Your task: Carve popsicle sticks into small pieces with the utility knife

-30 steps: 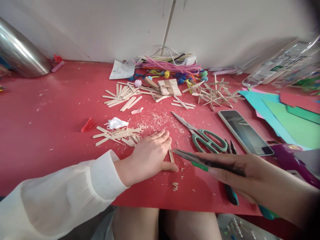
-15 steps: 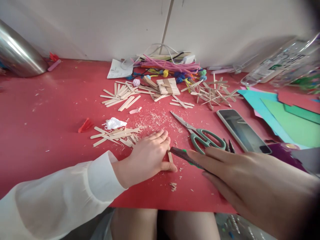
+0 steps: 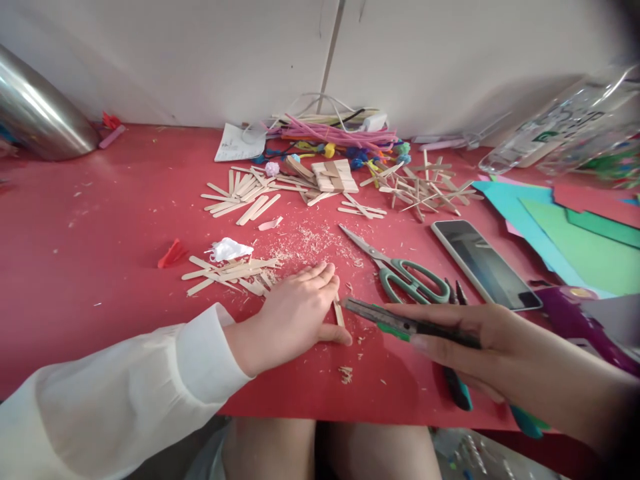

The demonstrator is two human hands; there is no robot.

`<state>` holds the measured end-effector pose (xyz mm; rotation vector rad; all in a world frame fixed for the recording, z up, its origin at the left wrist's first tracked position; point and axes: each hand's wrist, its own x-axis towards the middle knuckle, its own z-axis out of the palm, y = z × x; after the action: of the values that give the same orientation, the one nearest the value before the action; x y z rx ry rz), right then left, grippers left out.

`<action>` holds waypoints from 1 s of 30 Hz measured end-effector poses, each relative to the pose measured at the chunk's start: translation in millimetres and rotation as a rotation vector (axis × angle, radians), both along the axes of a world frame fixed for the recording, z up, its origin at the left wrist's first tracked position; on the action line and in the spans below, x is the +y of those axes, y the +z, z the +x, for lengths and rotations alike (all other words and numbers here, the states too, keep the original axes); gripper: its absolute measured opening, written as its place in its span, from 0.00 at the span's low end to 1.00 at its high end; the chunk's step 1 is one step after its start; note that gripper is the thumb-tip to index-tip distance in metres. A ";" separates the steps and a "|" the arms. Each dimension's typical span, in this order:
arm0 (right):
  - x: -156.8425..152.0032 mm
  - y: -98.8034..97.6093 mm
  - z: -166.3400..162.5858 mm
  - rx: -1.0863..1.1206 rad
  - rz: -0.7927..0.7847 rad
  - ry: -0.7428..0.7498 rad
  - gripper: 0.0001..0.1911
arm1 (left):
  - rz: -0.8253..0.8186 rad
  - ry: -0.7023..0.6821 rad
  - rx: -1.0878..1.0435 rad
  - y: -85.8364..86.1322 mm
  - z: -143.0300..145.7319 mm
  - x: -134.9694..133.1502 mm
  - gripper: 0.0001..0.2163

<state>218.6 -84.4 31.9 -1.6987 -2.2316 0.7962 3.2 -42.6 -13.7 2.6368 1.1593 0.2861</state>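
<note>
A wooden stick (image 3: 339, 313) I see between thumb and fingers of the left hand (image 3: 293, 307), which lies flat, thumb apart; the right hand (image 3: 480, 343) is closed around a cutter (image 3: 400, 323), its tip beside the stick. Scissors (image 3: 384, 260) and phone (image 3: 487, 267) crowd beyond the cutter, while the worktop (image 3: 115, 267) stretches widely leftward.

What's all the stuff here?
table: one, red, middle
metal cylinder: one, silver, left
note: one, white, back
strands: many, mostly pink, back
sticks: many, tan, centre
shavings: many, tan, centre
wad: one, white, left
scissors: one, green handles, right
phone: one, dark screen, right
sheets: several, multicoloured, right
lettered bottle: one, clear, right
unknown item: one, purple, right
tool handles: two, teal, right
cutter: one, green-black, right hand
sleeve: one, white, left
left hand: one, bare, over stick
right hand: one, bare, holding cutter
legs: two, bare, bottom
</note>
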 end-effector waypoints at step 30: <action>76.9 -0.3 -8.8 0.067 0.251 0.287 0.22 | -0.638 0.467 -0.902 -0.7 -17.7 25.0 0.27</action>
<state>209.8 -7.6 31.6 -1.2412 -2.4416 0.5880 -14.5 -17.6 -14.4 1.3909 1.2077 0.8925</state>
